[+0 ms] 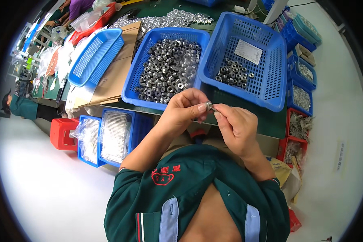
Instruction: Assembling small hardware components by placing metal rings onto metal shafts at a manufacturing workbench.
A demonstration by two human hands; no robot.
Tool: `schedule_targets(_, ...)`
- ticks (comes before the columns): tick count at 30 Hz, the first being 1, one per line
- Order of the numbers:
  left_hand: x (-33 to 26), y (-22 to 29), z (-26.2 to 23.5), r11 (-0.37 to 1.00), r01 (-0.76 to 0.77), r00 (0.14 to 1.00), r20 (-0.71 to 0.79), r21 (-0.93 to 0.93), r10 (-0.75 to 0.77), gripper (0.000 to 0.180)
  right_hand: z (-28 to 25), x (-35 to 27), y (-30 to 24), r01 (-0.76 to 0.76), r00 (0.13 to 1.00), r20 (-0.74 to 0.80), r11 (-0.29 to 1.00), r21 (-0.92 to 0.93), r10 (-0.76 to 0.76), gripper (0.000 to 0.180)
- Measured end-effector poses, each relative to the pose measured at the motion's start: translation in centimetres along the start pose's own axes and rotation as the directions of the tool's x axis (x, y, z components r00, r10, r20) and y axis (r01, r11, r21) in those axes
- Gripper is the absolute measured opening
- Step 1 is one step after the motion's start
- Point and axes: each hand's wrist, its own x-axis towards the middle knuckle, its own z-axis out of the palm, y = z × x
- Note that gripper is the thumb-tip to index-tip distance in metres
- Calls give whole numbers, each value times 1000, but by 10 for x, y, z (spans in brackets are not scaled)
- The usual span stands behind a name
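My left hand point(184, 108) pinches a small shiny metal ring point(208, 105) between thumb and fingers, just off the table's front edge. Close against it, my right hand point(238, 124) is closed in a pinch too. A thin dark bit shows at its fingertips, too small to name. Behind my left hand stands a blue perforated basket point(127, 93) full of loose metal rings point(165, 68), some of them under clear plastic. To its right, a second blue basket point(270, 76) holds a smaller heap of rings point(234, 73) and a white paper slip point(248, 51).
Many small silvery parts point(173, 18) lie piled at the table's back. An empty light-blue basket point(96, 56) rests on cardboard point(117, 68) at left. Parts bins point(300, 99) line the right side. Below left are a red stool point(62, 135) and blue crates point(116, 137). Other people are at far left.
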Motion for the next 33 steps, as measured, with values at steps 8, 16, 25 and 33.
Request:
schedule_targets(8, -6, -5, 7, 992, 11, 989, -145, 124, 7, 21, -5, 0, -8, 55, 995, 89, 974, -222, -35, 8)
schedule_targets(16, -8, -3, 19, 754, -228, 926, -103, 616, 364, 18, -1, -9, -13, -606, 796, 291, 701, 376, 532, 18)
schedule_targets(25, -6, 0, 25, 652, -248, 916, -44, 717, 398, 19, 3, -9, 0, -776, 585, 550, 215, 593, 596, 16)
schedule_targets(33, -2, 5, 18, 939, 16, 969, -236, 342, 70, 16, 5, -7, 8, 52, 999, 4, 970, -236, -52, 13)
